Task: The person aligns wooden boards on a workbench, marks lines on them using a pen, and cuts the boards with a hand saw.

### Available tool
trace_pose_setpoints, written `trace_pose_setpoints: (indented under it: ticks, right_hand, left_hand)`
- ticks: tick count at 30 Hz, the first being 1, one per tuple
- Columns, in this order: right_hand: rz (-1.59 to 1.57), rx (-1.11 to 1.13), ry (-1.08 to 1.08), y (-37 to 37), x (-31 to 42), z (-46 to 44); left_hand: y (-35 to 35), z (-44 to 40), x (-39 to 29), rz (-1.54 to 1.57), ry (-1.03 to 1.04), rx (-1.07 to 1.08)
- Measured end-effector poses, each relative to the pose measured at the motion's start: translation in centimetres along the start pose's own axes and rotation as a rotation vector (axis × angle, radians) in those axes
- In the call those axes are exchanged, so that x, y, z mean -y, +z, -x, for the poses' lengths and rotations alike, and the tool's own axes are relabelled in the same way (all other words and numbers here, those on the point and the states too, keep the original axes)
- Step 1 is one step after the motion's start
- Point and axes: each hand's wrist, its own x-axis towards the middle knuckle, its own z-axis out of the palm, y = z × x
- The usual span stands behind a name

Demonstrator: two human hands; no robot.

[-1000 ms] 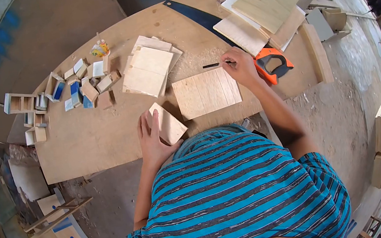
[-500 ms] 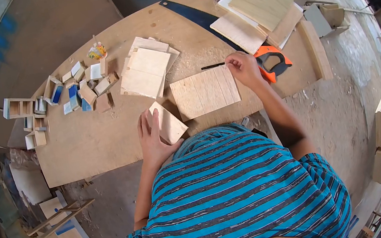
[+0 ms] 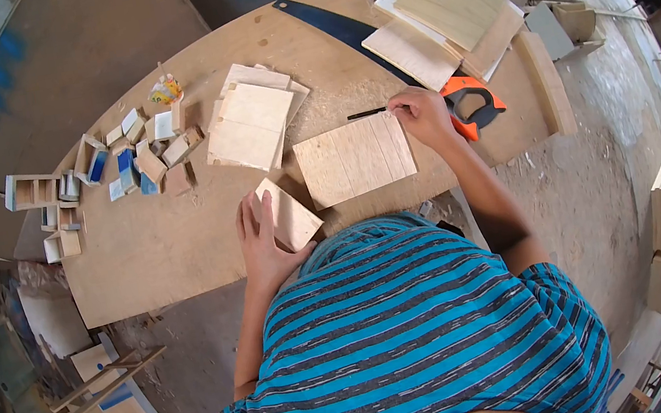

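My left hand (image 3: 263,238) grips a small pale wooden piece (image 3: 291,214), thumb at its lower edge and fingers along its far left side. A light wooden board (image 3: 355,160) with thin lines across it lies just to the right. My right hand (image 3: 423,113) is at that board's upper right corner, its fingers curled in a pinch. A thin black pen (image 3: 366,114) runs left from those fingertips, along the board's far edge. Its right end is hidden at the fingers.
Square boards (image 3: 252,124) are stacked left of centre. Small wooden blocks (image 3: 153,160) and a glue bottle (image 3: 165,89) stand farther left. A handsaw (image 3: 338,26) with an orange handle (image 3: 469,104) lies behind my right hand, partly under more boards (image 3: 458,3). Sawdust covers the workbench (image 3: 151,263) middle.
Both hands keep nearly the same place and grip. The whole view shifts very slightly; the wooden pieces and pen look unmoved.
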Motion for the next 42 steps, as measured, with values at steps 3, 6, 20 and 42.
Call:
trace_pose_setpoints:
  ticks: [3,6,20,42]
  right_hand:
    - [-0.021,-0.007,-0.012,0.0,-0.2,0.2]
    - [-0.019,0.003,0.019,0.0,-0.8,0.6]
    - [0.008,0.028,0.094,-0.2,0.6,0.4]
    - [0.115,-0.008,-0.132,1.9,-1.3,1.2]
  left_hand:
    - [-0.1,0.2,0.3,-0.003,-0.007,-0.007]
    - [-0.2,0.6,0.6,0.002,-0.023,-0.01]
    - [-0.1,0.6,0.4,-0.01,-0.017,-0.002]
    - [0.3,0.2,0.1,0.005,-0.003,-0.008]
